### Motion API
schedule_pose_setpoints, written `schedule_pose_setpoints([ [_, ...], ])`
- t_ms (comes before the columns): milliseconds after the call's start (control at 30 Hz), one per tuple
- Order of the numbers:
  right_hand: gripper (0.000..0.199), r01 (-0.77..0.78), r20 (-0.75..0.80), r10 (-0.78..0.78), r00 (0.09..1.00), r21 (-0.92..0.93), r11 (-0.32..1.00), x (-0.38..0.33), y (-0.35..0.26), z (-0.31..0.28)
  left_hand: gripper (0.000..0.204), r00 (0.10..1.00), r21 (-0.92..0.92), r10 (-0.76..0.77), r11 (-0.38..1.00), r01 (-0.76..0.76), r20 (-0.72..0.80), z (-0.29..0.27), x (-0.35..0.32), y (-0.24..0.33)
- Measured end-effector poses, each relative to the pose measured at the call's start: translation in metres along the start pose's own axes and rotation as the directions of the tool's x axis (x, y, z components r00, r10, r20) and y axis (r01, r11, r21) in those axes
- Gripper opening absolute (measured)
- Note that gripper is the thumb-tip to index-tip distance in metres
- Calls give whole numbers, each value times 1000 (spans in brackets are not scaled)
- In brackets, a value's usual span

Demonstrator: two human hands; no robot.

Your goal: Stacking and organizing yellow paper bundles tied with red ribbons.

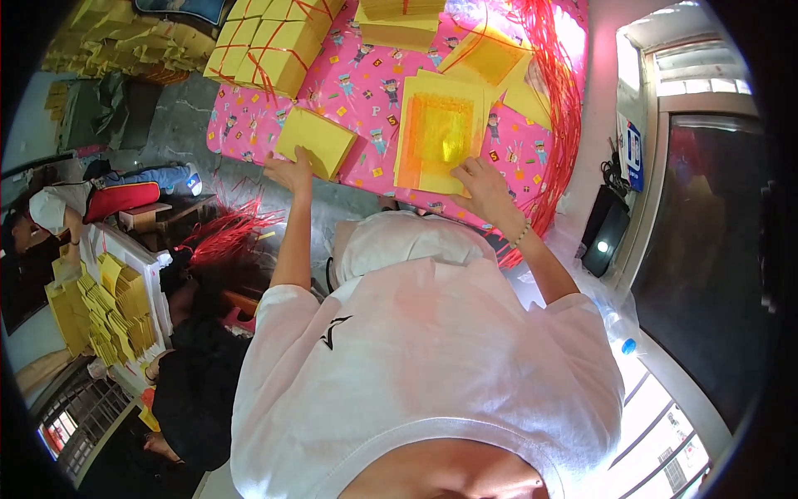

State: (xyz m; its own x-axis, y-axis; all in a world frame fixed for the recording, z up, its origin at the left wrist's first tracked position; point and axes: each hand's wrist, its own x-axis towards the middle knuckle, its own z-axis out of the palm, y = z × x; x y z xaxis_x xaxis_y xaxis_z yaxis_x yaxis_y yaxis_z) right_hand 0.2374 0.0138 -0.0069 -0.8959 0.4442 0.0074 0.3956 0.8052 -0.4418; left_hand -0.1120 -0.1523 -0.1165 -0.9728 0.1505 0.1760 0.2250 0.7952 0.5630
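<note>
Taking the pink patterned table [357,87] as the landmark, the scene reads from the far left inward. Well to the left of the table, another person in dark clothes [195,366] sits by a white tray of yellow paper sheets [116,303], with a loose bunch of red strings [224,233] between that person and the table's near-left corner. Beyond the table's far-left corner lie string-tied bundles of yellow paper [266,46], some on the table, more heaped on the floor past it.

At the table's near-left edge sits a small stack of yellow paper [316,141], tilted as a diamond. The left hand [289,172] rests against its near corner, fingers spread loosely on the paper; its grip is not closed round anything.

Toward the middle-right of the table lies a wide pile of yellow sheets with a shiny gold-foil square on an orange panel [440,137]. The right hand [485,190], with a bead bracelet at the wrist, presses on the pile's near-right corner, fingers extended flat, touching the sheets rather than clasping them.

Further right, at the table's far-right part, more loose yellow sheets [490,58] lie askew, and a mass of red strings [561,91] runs along the table's right edge.
</note>
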Motion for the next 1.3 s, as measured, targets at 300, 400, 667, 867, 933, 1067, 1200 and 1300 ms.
schedule_pose_setpoints([
  [300, 20, 82, 65, -88, 994, 87, 993, 2, 11, -8, 33, 556, -662, 702, 676, -322, 446, -57, -68, 96],
  [400, 17, 102, 80, -109, 991, 94, 990, 5, 11, -9, 38, 192, -687, 874, 473, -552, 447, -67, -86, 117],
  [667, 17, 83, 123, -100, 987, 137, 987, 14, 16, -14, 45, 116, -651, 839, 493, -577, 532, -57, -93, 118],
  [867, 19, 35, 95, -57, 994, 216, 976, 17, 21, -14, 42, 151, -698, 832, 535, -475, 534, -54, -91, 116],
  [933, 19, 22, 105, -46, 993, 223, 974, 19, 21, -15, 41, 159, -691, 819, 555, -462, 551, -54, -91, 117],
  [1067, 21, -22, 131, -9, 991, 228, 973, 21, 21, -18, 39, 189, -677, 804, 582, -451, 564, -52, -93, 114],
  [1200, 22, -20, 148, -11, 989, 209, 978, 22, 20, -21, 38, 199, -694, 811, 576, -432, 550, -52, -94, 112],
  [1300, 22, -33, 148, -1, 989, 228, 973, 21, 20, -21, 38, 194, -680, 796, 594, -431, 573, -52, -94, 113],
])
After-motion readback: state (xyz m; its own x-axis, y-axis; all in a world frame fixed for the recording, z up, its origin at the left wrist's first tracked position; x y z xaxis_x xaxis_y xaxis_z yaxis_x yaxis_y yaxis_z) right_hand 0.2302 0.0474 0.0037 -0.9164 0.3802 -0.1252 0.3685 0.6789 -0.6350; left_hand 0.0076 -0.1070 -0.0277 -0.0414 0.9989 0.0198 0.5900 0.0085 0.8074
